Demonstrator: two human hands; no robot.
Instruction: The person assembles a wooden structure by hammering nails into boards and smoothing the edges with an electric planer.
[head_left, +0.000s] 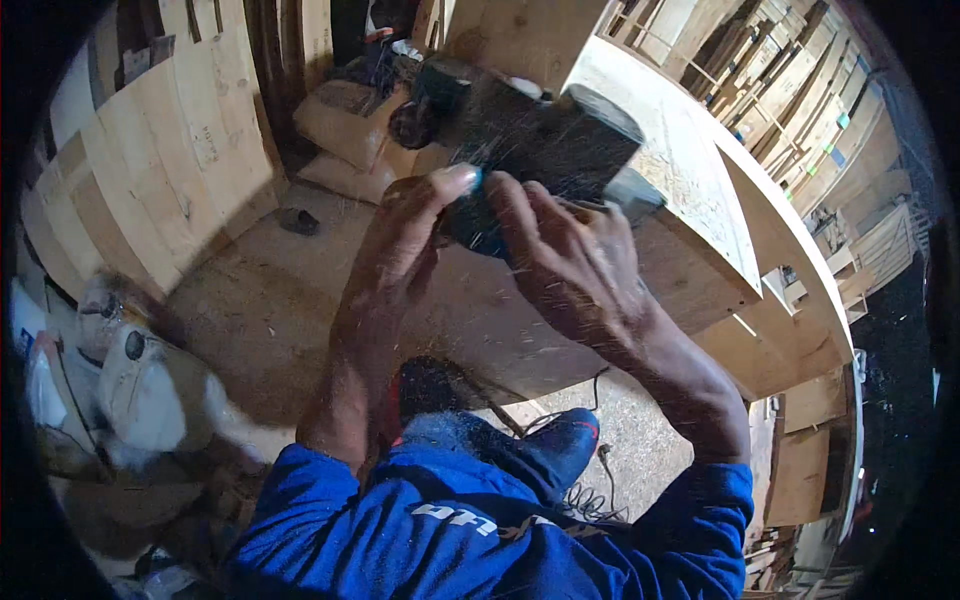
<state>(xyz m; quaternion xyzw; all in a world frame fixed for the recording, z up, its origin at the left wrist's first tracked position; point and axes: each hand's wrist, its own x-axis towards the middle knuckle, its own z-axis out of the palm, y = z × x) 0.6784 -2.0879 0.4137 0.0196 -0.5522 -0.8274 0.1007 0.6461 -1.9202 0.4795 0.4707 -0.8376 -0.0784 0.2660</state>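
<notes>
A dark teal and black power tool (545, 130), with the look of an electric planer, is in front of me at the top middle, against the edge of a wooden panel. Its outline is smeared by motion, and wood chips fly around it. My left hand (412, 205) is closed at the tool's near left side, its thumb on the teal body and its other fingers mostly hidden. On the near right side my right hand (575, 245) curls over the tool, with bent fingers near my left thumb. Both forearms are dusted with chips.
A large wooden panel structure (815, 300) curves along the right. Plywood sheets (170, 150) lean at the left, and full sacks (345, 130) lie behind. White plastic jugs (150, 395) stand at lower left. A dark cord (600, 495) coils by my feet, and stacked timber fills the upper right.
</notes>
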